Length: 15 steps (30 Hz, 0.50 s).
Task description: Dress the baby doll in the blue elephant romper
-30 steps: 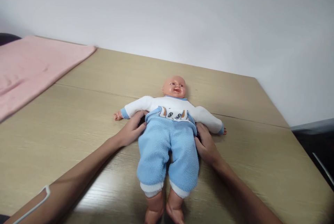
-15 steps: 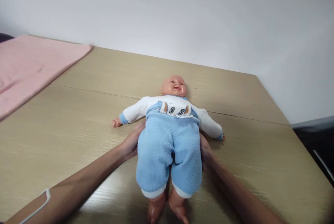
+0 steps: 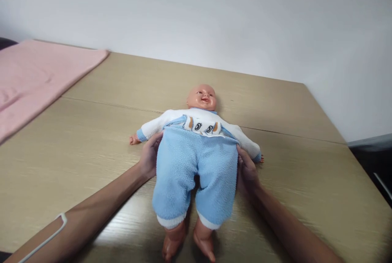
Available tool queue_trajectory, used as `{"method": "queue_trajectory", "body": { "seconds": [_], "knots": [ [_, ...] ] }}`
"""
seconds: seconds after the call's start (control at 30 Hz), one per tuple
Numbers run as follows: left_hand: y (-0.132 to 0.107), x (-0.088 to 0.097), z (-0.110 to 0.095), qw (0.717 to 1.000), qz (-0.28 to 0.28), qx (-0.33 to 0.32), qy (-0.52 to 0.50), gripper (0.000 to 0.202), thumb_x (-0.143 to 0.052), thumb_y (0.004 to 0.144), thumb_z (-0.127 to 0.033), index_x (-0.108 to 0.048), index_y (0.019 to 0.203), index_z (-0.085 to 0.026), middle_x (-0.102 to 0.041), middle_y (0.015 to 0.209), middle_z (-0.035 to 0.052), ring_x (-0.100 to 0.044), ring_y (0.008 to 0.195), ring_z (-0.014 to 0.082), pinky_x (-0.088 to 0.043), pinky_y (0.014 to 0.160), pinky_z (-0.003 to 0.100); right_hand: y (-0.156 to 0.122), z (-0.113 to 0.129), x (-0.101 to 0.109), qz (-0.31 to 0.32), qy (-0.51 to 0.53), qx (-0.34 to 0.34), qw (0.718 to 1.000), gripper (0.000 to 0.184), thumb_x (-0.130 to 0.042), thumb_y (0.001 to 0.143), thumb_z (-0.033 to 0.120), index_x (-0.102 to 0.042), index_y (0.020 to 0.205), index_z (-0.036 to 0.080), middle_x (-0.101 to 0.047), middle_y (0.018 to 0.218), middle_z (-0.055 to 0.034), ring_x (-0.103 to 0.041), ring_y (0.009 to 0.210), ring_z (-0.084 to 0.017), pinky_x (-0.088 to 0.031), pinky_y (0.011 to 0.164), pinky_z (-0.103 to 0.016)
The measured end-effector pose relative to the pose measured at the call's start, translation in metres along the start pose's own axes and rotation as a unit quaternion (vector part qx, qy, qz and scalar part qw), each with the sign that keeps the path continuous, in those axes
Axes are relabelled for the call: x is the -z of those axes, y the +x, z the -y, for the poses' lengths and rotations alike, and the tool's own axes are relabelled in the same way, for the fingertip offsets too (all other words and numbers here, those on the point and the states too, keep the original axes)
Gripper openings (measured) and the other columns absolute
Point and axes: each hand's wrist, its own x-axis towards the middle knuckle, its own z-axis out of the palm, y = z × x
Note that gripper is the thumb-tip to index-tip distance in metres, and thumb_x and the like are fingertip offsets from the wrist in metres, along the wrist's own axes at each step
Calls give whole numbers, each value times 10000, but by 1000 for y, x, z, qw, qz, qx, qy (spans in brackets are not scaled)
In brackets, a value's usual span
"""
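A baby doll [image 3: 202, 99] lies on its back, head away from me, its arms spread and its bare feet towards me. It wears a white top [image 3: 170, 120] with blue cuffs and light blue fleece trousers [image 3: 196, 165] with white hems. My left hand [image 3: 151, 153] is closed on the trousers' waistband at the left side, and my right hand [image 3: 247, 170] pinches it at the right. Between them the waistband is stretched wide, and an animal face with two eyes shows on the doll's front above it. Fabric hides some fingertips.
The doll rests on a wooden table [image 3: 101, 140] with a seam running across it. A pink cloth [image 3: 39, 75] is spread at the far left. Behind the table rises a pale wall [image 3: 196, 18]. A white cord or band [image 3: 49, 238] crosses my left forearm.
My hands have come up along the doll's sides to the waistband, and the fingers show more now. The waistband is pulled wider outwards. The doll's legs sit slightly further apart.
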Motion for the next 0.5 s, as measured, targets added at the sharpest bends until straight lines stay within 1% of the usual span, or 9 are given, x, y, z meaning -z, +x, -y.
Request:
{"method": "queue_trajectory", "body": {
  "seconds": [0.1,0.2,0.3,0.37,0.4,0.5],
  "knots": [
    [1,-1,2,1000,-7,-16,8,284,-899,777,-391,-849,971,-189,-884,928,52,-847,1085,372,-686,984,434,4,-3,-2,-2,-11,-8,1000,521,-873,843,693,-853,1187,301,-902,1150,-53,-801,1274,-382,-674,1097,-521],
    [1,-1,2,999,9,-26,47,306,-865,804,-442,-838,979,-193,-883,940,63,-840,1110,386,-679,999,467,8,-7,-1,3,-44,-9,999,572,-778,892,774,-855,1237,324,-899,1165,-82,-803,1271,-405,-691,1066,-557],
    [1,0,0,996,21,-33,76,310,-841,807,-473,-819,949,-199,-878,931,67,-838,1098,392,-679,979,481,8,-6,1,15,-100,-2,995,584,-640,968,800,-844,1278,349,-891,1197,-89,-809,1259,-411,-700,1036,-571],
    [1,0,-3,996,28,-35,74,294,-837,795,-460,-805,931,-201,-873,925,67,-835,1090,389,-675,977,481,7,-4,1,17,-137,28,990,555,-583,1002,761,-834,1285,355,-883,1231,-85,-796,1287,-408,-690,1054,-571],
    [2,1,-5,996,36,-36,70,291,-837,787,-453,-800,929,-201,-872,928,68,-832,1096,390,-670,984,482,6,-2,0,19,-146,46,988,524,-589,1004,724,-829,1282,351,-877,1247,-84,-783,1311,-407,-680,1073,-570],
    [1,2,-9,994,72,-42,71,352,-836,792,-494,-798,976,-197,-869,976,86,-812,1138,404,-650,1015,498,4,1,-3,32,-120,91,988,407,-682,953,573,-808,1247,321,-856,1289,-78,-742,1360,-402,-634,1133,-565]
  ]
}}
